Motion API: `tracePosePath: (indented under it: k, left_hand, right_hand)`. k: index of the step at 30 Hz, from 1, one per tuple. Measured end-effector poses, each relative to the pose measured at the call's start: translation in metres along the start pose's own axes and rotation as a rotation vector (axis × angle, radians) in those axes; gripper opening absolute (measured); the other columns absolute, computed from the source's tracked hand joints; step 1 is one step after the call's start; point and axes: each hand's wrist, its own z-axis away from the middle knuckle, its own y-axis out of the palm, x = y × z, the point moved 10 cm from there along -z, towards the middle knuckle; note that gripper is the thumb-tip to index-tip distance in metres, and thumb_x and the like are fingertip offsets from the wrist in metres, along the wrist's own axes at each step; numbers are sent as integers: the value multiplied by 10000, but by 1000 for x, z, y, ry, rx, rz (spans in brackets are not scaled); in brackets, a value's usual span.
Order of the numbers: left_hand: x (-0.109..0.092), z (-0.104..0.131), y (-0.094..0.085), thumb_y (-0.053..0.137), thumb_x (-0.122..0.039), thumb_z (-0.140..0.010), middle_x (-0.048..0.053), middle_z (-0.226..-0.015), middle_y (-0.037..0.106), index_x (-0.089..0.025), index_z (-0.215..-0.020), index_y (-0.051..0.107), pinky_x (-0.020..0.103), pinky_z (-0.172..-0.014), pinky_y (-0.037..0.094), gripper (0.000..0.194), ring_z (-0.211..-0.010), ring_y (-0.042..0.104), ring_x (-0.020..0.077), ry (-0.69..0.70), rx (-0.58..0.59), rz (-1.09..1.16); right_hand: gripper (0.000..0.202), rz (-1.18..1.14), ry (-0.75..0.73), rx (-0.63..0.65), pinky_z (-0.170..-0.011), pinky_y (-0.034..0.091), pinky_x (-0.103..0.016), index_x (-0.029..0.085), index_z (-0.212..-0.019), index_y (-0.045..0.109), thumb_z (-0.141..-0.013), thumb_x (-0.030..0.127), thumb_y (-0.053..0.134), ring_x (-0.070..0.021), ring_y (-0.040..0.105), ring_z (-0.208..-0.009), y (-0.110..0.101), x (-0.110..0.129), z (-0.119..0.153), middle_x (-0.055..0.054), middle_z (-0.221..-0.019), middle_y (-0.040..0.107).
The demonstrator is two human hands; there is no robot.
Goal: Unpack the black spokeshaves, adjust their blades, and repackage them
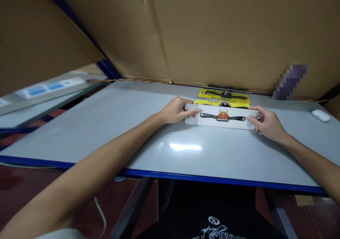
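A long white package point(223, 122) with a picture of a black two-handled tool and an orange patch is held above the grey table. My left hand point(175, 110) grips its left end, thumb on the front face. At the other end, my right hand point(267, 123) pinches the package between thumb and fingers. Just behind it lies a yellow package point(208, 102), partly hidden by the white one. Farther back is another yellow package point(224, 95) with a black tool on it. A dark tool point(239, 88) lies at the back edge, partly hidden.
The grey table point(106, 125) has a blue front edge. A white rounded case point(321, 115) sits at the right, and a pixelated purple object point(290, 82) stands at the back right. Twisted wires run along the brown back panel point(212, 37).
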Motion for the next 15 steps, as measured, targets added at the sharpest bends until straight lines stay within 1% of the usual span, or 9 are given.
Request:
tracePosePath:
  k: [3,5,9,11,15]
  left_hand:
    - [3,0,6,621,-612,-915,-36,-452,488,-153,-615,624,227,-469,283,548,-444,385,84,-39,62,49]
    - [8,-1,9,630,-625,-904,-25,-467,512,-142,-636,670,222,-465,287,554,-452,386,85,-74,88,80]
    - [21,-2,15,650,-627,-882,-4,-538,558,-129,-694,707,212,-479,321,535,-501,436,95,-140,129,164]
    - [25,-2,16,658,-622,-876,0,-570,572,-127,-727,717,209,-487,336,520,-524,458,100,-159,141,200]
    - [27,-3,14,683,-637,-849,-17,-535,509,-135,-656,685,208,-467,301,538,-508,414,89,-162,131,174]
  right_hand:
    - [475,36,-8,27,-510,456,-352,204,-1178,639,-863,557,679,-202,586,-434,2,0,-2,35,-545,608]
    - [487,37,0,54,-506,442,-345,203,-1193,622,-878,572,665,-201,573,-439,3,0,-2,37,-521,599]
    - [490,-8,11,115,-473,400,-317,205,-1224,582,-905,572,642,-184,545,-464,6,0,-2,39,-529,586]
    - [471,-60,2,173,-454,383,-301,206,-1212,569,-898,546,660,-166,529,-475,10,1,-3,39,-566,585]
    - [524,-178,16,311,-420,363,-278,210,-1277,540,-876,501,712,-136,506,-472,17,0,-3,49,-627,587]
